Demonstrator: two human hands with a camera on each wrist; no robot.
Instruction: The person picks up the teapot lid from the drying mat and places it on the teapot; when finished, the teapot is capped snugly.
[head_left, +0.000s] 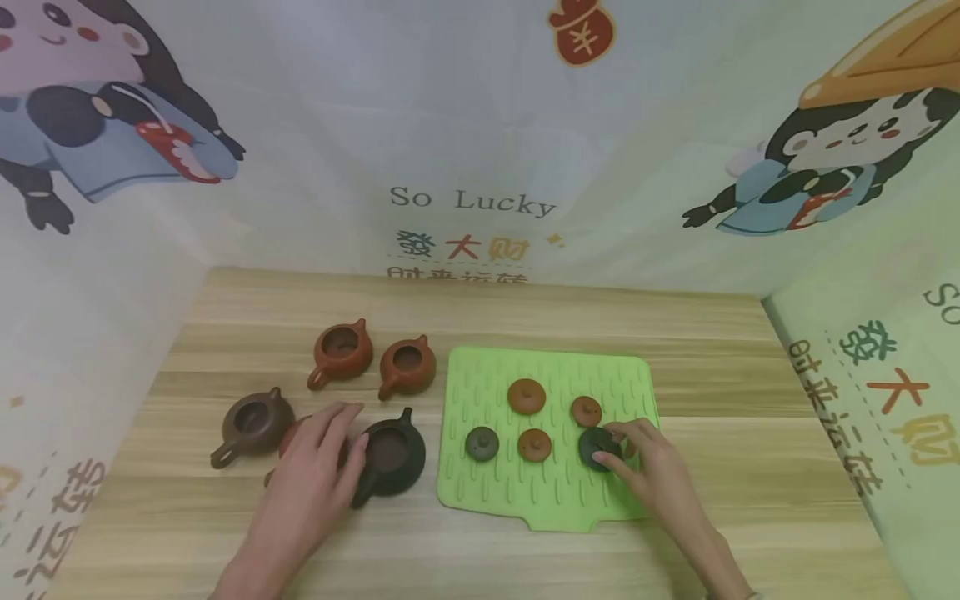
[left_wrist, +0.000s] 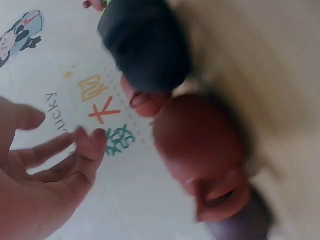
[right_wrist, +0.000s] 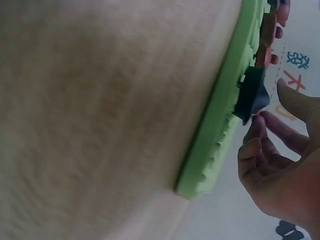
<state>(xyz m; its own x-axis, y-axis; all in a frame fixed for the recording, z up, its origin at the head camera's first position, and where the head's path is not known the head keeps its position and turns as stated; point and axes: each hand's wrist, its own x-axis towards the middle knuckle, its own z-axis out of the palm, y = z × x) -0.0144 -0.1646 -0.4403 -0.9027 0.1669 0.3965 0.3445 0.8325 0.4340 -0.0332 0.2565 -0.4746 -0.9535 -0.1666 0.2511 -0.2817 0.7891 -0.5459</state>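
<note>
In the head view my left hand (head_left: 306,479) hovers over a red pot (head_left: 289,440), partly covering it, beside a black pot (head_left: 393,460). Its fingers are loosely bent and hold nothing; the left wrist view shows the hand (left_wrist: 50,180) apart from the red pot (left_wrist: 200,140) and the black pot (left_wrist: 147,45). My right hand (head_left: 663,483) is at a black lid (head_left: 595,448) on a green mat (head_left: 558,508). In the right wrist view, thumb and fingers of that hand (right_wrist: 285,170) stand apart around the knob of the black lid (right_wrist: 249,95), which looks tilted.
A purple-brown pot (head_left: 258,425) is at the left, with two reddish pots (head_left: 345,362) (head_left: 411,379) behind. On the mat lie a grey lid (head_left: 482,444) and three orange-brown lids (head_left: 527,397) (head_left: 535,446) (head_left: 586,412). A printed cloth (head_left: 480,125) hangs behind the table.
</note>
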